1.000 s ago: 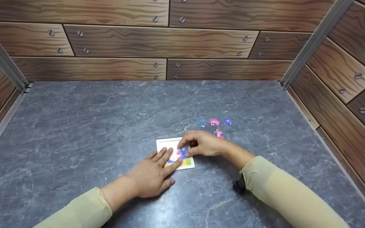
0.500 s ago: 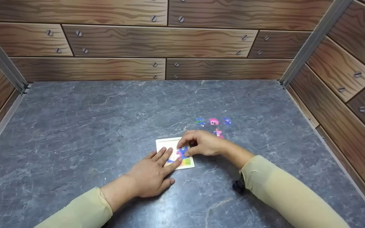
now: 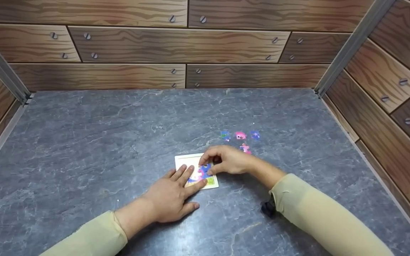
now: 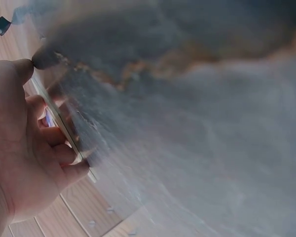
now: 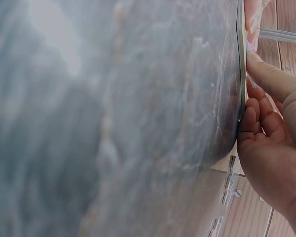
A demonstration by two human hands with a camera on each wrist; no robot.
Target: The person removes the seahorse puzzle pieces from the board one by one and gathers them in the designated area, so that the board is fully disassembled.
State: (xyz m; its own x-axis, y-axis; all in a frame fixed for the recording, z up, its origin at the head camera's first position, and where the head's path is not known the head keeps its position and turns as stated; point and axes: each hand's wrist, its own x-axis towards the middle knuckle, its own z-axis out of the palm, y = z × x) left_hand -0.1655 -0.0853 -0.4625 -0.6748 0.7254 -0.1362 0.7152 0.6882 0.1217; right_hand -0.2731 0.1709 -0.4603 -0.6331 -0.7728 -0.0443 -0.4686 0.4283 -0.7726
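A small white-framed puzzle board (image 3: pixel 185 160) lies flat on the table in the head view, partly hidden under both hands. My left hand (image 3: pixel 166 199) rests on its lower left with fingers spread and straight, holding nothing. At the board's right side, my right hand (image 3: pixel 229 160) has curled fingers, and its thumb and index finger pinch a blue puzzle piece (image 3: pixel 206 169). Yellow-green artwork (image 3: pixel 210 180) shows along the bottom right of the board. In the right wrist view, the thumb (image 5: pixel 269 76) touches the board's face, while other fingers bend beside its edge.
Several loose puzzle pieces lie beyond the right hand: a green-blue one (image 3: pixel 225 135), a pink one with an eye (image 3: pixel 240 135), a blue-purple one (image 3: pixel 255 134) and another pink one (image 3: pixel 245 148). Wood-patterned walls (image 3: pixel 126 46) enclose the grey marbled table (image 3: pixel 94 142).
My left hand's thumb and nearest finger have slid slightly right across the table and board. The right hand stays at the blue puzzle piece, almost unmoved.
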